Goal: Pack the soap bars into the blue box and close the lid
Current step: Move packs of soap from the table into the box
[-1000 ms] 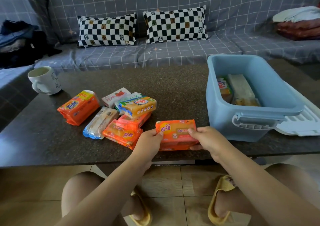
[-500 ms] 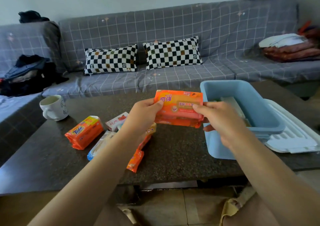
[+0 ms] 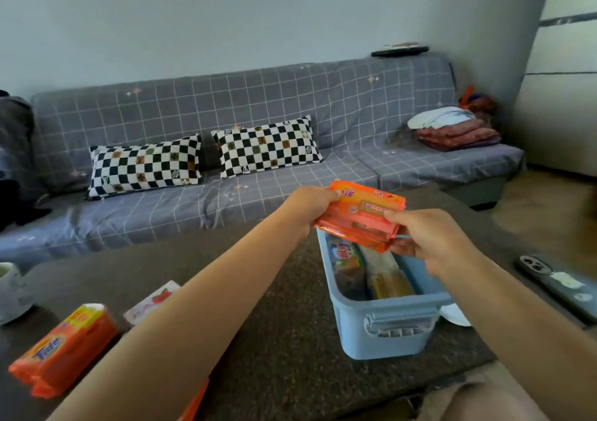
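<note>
Above the open blue box (image 3: 384, 323), left hand (image 3: 310, 205) and right hand (image 3: 429, 239) hold an orange soap pack (image 3: 361, 217) by its ends. Fingers of both curl round it, thumbs on top. Other soap bars (image 3: 371, 268) lie inside.

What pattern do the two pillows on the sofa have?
A black-and-white checkerboard, with a few coloured squares mixed in, on both pillows; the head view shows it clearly.

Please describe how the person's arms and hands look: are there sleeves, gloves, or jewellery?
Both forearms are bare as far as the view shows, with no sleeves. The left hand and right hand wear no gloves; no rings, watch or bracelet are visible. Fingernails look short and unpainted.
</note>
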`<state>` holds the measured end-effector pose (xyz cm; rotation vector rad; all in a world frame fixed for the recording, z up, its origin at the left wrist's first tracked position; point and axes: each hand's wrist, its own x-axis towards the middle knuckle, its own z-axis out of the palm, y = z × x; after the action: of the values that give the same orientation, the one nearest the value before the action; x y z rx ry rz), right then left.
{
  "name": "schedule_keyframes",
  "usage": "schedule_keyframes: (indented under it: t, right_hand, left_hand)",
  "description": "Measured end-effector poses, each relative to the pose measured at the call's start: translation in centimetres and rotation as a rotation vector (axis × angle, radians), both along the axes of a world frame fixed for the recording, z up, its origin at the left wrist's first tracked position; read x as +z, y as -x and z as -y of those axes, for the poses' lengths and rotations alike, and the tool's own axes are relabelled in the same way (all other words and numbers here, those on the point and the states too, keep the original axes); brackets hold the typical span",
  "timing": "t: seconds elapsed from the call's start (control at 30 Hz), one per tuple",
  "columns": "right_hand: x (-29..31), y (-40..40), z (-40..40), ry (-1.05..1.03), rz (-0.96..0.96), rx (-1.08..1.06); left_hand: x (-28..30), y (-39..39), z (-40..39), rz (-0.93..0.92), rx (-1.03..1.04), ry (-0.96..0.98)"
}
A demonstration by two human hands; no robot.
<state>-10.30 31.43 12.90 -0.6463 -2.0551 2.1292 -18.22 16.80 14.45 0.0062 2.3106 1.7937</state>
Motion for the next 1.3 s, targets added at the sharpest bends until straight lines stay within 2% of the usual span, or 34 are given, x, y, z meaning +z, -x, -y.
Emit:
schedule_keyframes:
  t: [0.13, 0.3, 0.43, 0.5, 0.6, 0.7, 0.77, 0.87, 0.93, 1.13, 1.3]
  right_hand:
    - [-1.6, 2.7, -0.8, 0.137, 0.054, -0.095]
    - [-4.1, 5.2, -0.7, 0.331, 0.223, -0.205]
    - [-5.6, 5.4, -0.9, 0.353, 0.345, -0.252]
    - [-6.3, 5.2, -0.8, 0.364, 0.314, -0.228]
    - [-6.5, 5.1, -0.8, 0.388, 0.315, -0.252]
    - [-6.4, 5.0, -0.8, 0.398, 0.302, -0.255]
    - [-6.3, 4.9, -0.9, 0.482, 0.261, -0.281]
    - [-5.9, 4.6, -0.9, 0.637, 0.153, -0.285]
    - [-5.6, 4.6, -0.7, 0.621, 0.118, -0.245]
    - [-5.8, 5.3, -0.7, 0.622, 0.221, -0.279]
    - [-6.2, 5.5, -0.8, 0.584, 0.244, -0.291]
  left_hand:
    - [-1.0, 4.6, -3.3, 0.081, -0.082, 0.024]
    - [-3.7, 8.0, -6.9, 0.185, -0.198, 0.086]
    - [-5.5, 8.9, -8.9, 0.216, -0.254, 0.089]
    - [-7.1, 9.3, -9.6, 0.201, -0.222, 0.040]
    - [-9.0, 10.0, -10.0, 0.150, -0.062, -0.081]
    - [-9.8, 9.9, -10.2, 0.173, 0.072, -0.187]
    - [-10.0, 9.4, -10.1, 0.232, 0.115, -0.198]
    - [-10.7, 8.8, -9.6, 0.288, 0.110, -0.172]
    - [-11.0, 8.7, -9.4, 0.294, 0.089, -0.135]
    - [-9.8, 7.8, -9.1, 0.253, -0.002, 0.071]
    - [-8.7, 6.5, -9.0, 0.277, -0.003, 0.065]
